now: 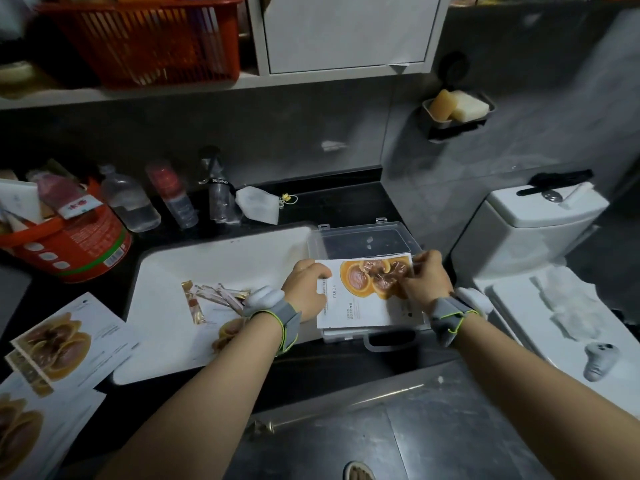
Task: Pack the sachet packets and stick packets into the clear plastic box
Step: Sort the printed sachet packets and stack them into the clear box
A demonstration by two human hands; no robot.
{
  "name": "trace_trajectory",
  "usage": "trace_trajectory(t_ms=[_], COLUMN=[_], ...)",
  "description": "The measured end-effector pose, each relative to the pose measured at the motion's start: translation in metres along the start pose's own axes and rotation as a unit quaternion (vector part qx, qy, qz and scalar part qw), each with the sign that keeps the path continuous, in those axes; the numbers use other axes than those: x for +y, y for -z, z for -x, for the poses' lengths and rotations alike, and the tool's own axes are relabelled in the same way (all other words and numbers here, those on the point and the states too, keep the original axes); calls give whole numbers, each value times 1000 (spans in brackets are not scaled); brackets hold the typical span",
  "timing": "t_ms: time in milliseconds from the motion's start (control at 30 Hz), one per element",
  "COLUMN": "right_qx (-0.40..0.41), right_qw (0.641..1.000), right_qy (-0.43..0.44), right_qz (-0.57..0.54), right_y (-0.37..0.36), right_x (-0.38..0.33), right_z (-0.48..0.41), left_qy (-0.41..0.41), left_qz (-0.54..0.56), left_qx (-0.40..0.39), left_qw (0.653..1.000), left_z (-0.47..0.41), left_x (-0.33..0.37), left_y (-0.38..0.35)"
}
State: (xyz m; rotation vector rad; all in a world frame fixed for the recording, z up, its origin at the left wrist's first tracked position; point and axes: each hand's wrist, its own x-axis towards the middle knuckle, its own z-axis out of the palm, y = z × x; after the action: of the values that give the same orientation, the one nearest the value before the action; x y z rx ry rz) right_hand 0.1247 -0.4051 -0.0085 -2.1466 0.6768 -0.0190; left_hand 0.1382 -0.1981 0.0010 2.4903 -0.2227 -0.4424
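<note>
A clear plastic box [398, 332] sits on the dark counter to the right of the basin, its lid [363, 237] standing open behind it. A white sachet packet [360, 303] printed with an orange mushroom picture lies flat across the box. My left hand [306, 284] grips its left edge with curled fingers. My right hand [427, 275] pinches its upper right corner. Several thin stick packets [214, 296] lie loose in the white basin [166, 271], with another sachet [228, 332] partly under my left wrist. More sachets [65, 344] lie at the counter's left edge.
A red tin [86, 244] and a red basket stand at left, with bottles [131, 202] and a white mask [258, 204] behind the basin. A toilet [530, 230] is at right, a white controller [599, 360] on its lid. A soap dish [457, 109] hangs on the wall.
</note>
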Motion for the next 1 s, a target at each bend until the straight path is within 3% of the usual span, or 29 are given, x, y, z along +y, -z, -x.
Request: trace_trajectory(t_ms=[300, 500, 567, 667, 800, 1000], right_qx=[-40, -48, -64, -73, -27, -124], right_qw=[999, 998, 993, 982, 953, 909], right_qy=[1, 15, 33, 72, 128, 209], right_qz=[30, 47, 90, 155, 272, 340], right_y=[-7, -7, -7, -10, -10, -19], right_x=[14, 15, 15, 15, 17, 27], right_z=[-10, -14, -15, -13, -7, 1], left_qy=[-23, -49, -55, -72, -92, -72], left_qz=[-229, -297, -306, -310, -322, -360], left_qx=[5, -72, -65, -57, -114, -150], left_qw=[973, 951, 948, 946, 935, 918], left_z=[1, 1, 3, 2, -1, -5], left_x=[11, 9, 7, 7, 10, 9], left_y=[-16, -26, -28, -28, -28, -28])
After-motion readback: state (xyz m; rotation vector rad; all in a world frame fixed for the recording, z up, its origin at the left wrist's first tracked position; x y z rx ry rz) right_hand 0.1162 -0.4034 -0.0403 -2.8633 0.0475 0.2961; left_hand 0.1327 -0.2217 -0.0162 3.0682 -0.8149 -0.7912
